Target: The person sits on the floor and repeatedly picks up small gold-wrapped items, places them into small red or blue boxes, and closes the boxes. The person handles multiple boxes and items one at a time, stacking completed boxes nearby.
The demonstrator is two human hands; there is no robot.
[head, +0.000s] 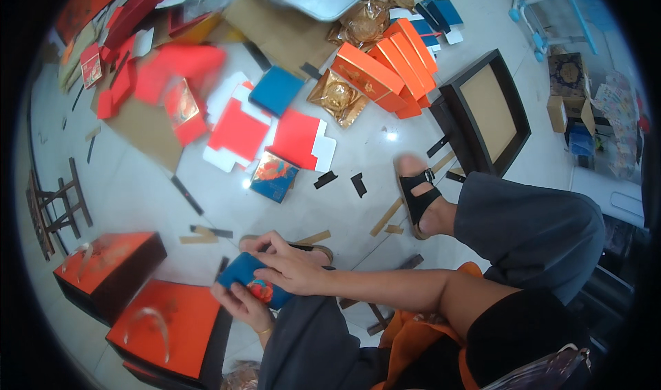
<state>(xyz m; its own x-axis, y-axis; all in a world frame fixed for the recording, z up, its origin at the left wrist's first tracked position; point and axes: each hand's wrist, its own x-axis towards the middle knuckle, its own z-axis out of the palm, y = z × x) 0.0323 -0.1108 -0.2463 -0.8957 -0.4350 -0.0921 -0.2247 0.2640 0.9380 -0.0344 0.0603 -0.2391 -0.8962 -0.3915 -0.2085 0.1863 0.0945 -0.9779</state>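
Observation:
Between my two hands is a small blue cardboard box (237, 270) with a printed red and turquoise flower, above my bent knee. Its lower left side rests in the fingers of my left hand (247, 307). My right hand (292, 268) lies over the upper right part of the box, fingers bent against it. Beyond them on the floor stands a similar blue flower box (273, 179). Behind that box lie unfolded red and white cartons (241, 131), with a plain blue box (277, 90) on their far edge.
Orange boxes (369, 75) lean together beside a gold foil-wrapped item (338, 98). A black-framed tray (488, 111) stands tilted at right. Two orange gift bags (165, 323) with ribbon handles sit at left. Red boxes (183, 111) crowd a cardboard sheet (147, 131). Black and brown strips (187, 195) litter the floor.

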